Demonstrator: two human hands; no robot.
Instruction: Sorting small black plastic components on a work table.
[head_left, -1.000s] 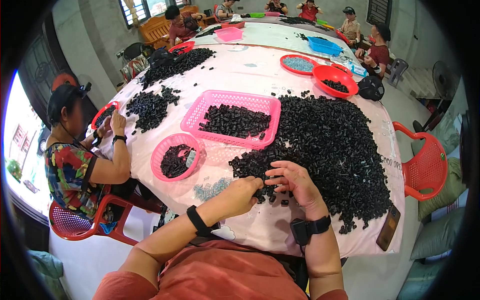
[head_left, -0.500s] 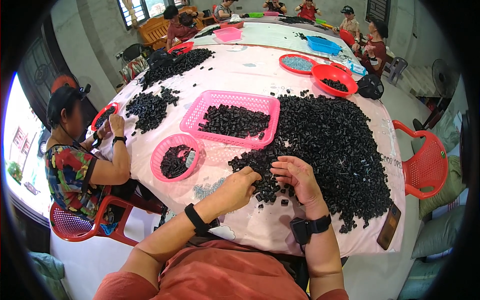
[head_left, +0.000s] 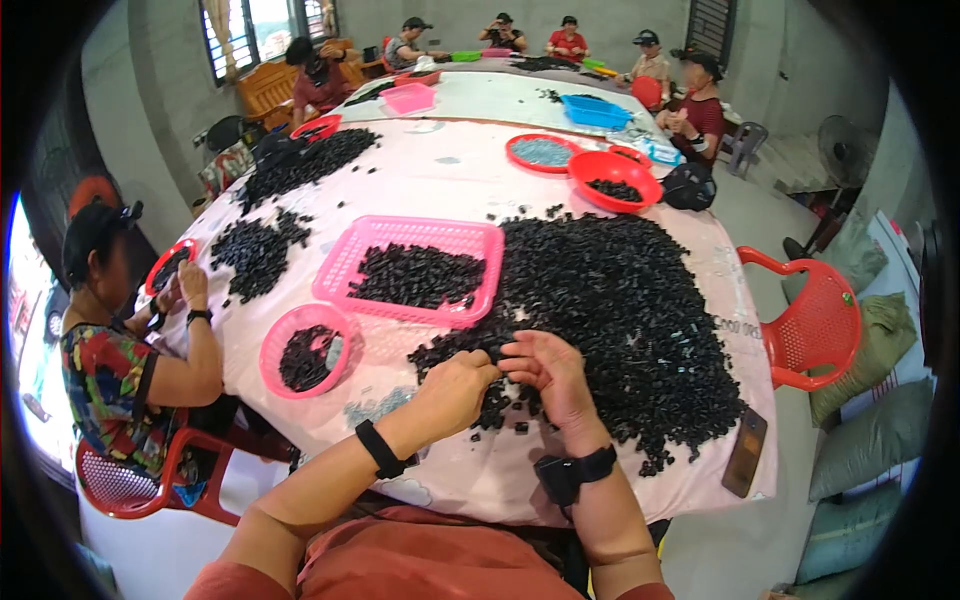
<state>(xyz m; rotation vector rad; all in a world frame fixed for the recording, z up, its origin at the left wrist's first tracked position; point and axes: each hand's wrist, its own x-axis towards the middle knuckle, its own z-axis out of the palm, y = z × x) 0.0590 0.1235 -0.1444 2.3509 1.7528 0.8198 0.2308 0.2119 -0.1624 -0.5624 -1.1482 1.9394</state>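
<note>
My left hand point(head_left: 455, 390) is closed in a pinch at the near edge of a large heap of small black plastic parts point(head_left: 610, 300). Its fingertips meet those of my right hand point(head_left: 548, 372), whose fingers are curled in toward them. Whatever lies between the fingers is too small and too hidden to name. Beyond the hands stands a pink rectangular basket point(head_left: 335, 262) holding many black parts. Left of them is a round pink basket point(head_left: 271, 352), with black parts and a few pale pieces inside. Small clear pieces point(head_left: 375, 408) lie beside my left wrist.
A phone point(head_left: 745, 452) lies at the table's right edge, near a red chair point(head_left: 815, 325). At left, a person point(head_left: 130, 350) handles parts beside a smaller black pile point(head_left: 255, 255). Red bowls point(head_left: 615, 200) and a blue basket point(head_left: 597, 112) stand farther off; several people sit beyond.
My hands have drawn together, so that the gap between their fingertips has closed. The whole view has shifted, with the table and baskets now farther left and lower in the picture.
</note>
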